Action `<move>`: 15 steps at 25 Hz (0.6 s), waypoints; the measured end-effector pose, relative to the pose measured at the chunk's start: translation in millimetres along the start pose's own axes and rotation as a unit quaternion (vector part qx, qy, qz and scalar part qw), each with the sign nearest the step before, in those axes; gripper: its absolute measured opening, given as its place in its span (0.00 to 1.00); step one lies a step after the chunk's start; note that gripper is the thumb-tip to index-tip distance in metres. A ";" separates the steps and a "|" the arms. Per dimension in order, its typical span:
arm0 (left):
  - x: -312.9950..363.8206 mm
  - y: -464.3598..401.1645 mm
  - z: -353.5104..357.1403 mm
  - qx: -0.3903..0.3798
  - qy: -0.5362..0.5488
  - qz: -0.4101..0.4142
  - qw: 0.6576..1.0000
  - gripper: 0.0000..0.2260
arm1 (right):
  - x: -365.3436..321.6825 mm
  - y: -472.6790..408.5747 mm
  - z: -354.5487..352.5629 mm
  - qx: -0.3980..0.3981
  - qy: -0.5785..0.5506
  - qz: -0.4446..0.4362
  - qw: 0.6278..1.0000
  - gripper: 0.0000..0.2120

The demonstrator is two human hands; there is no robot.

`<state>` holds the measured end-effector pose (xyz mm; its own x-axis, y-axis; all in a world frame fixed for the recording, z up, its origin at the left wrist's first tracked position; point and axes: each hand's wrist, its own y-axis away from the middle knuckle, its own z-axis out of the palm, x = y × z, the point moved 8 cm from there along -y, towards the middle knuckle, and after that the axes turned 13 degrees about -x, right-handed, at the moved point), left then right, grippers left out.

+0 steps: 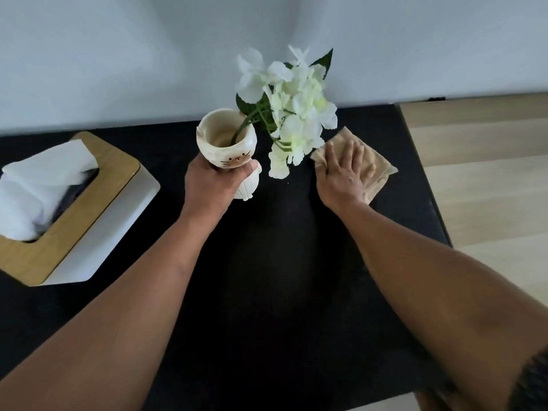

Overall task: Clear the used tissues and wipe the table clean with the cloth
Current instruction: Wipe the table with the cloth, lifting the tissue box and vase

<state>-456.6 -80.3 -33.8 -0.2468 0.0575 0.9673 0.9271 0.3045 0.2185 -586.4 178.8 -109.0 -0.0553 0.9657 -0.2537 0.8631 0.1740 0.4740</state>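
A beige cloth [378, 176] lies flat on the black table [272, 262] toward its far right. My right hand [344, 170] presses down on the cloth with fingers spread. My left hand [213, 182] grips a cream cat-shaped vase [228, 146] around its middle, tilted and held near the table's far centre. White flowers [296, 114] with green leaves lean out of the vase to the right, overhanging the cloth's left corner. No loose used tissues show on the table.
A tissue box [89, 215] with a wooden lid and white sides sits at the table's left, a white tissue [44, 173] sticking out. A grey wall runs behind. Light wooden floor [486, 179] lies past the table's right edge.
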 end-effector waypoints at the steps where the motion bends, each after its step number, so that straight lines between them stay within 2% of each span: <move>1: -0.1 -1.3 2.7 -0.006 -0.006 0.001 1.000 0.25 | -16.6 3.9 6.5 -0.005 0.016 -0.022 1.000 0.29; 5: 0.2 1.5 12.5 -0.003 -0.029 0.009 1.000 0.23 | -47.1 120.6 76.0 -0.017 0.133 -0.233 0.963 0.28; 8: 0.8 2.6 13.2 -0.012 -0.038 0.002 0.999 0.23 | -3.4 183.3 98.1 0.006 0.153 -0.293 0.944 0.30; 10: -1.3 9.6 10.3 -0.030 -0.082 -0.013 0.996 0.26 | 32.5 171.0 83.0 0.013 0.158 -0.261 0.952 0.30; 12: -18.7 32.7 4.6 -0.032 -0.156 -0.053 0.986 0.36 | 56.1 129.5 57.4 0.012 0.148 -0.179 0.973 0.29; 13: -34.6 50.0 2.8 -0.033 -0.201 -0.086 0.975 0.40 | 60.7 103.3 41.6 0.012 0.121 -0.130 0.984 0.28; 15: -69.8 87.6 -0.6 -0.046 -0.322 -0.123 0.938 0.40 | 47.1 50.8 20.4 0.007 0.051 -0.044 0.998 0.28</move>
<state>-357.9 -58.2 -82.1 -0.5485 0.5674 0.6142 0.8326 0.3029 0.4637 -534.9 229.1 -114.0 -0.1809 0.9615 -0.2070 0.8600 0.2567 0.4409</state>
